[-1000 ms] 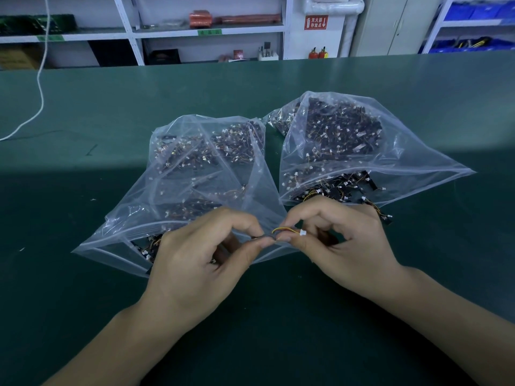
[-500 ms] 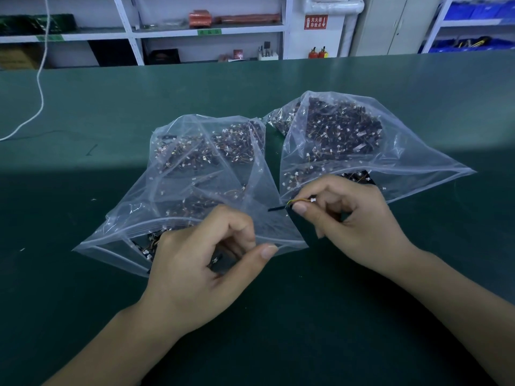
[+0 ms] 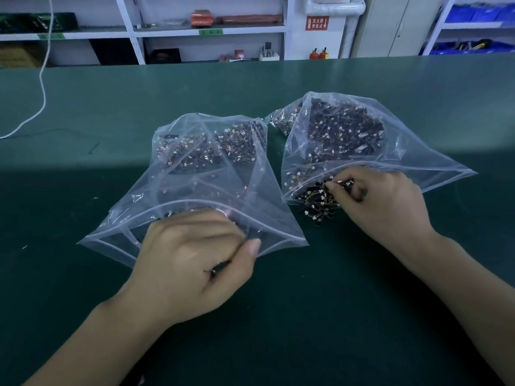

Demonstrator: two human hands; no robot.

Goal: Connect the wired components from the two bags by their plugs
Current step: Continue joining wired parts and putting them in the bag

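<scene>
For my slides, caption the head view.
Left hand at left bag mouth; right hand pinches a wired component at right bag.

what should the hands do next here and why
Probably draw one wired piece out of each bag. The left hand is at the left bag mouth, the right hand pinches among spilled components at the right bag, and nothing is joined between them.
</scene>
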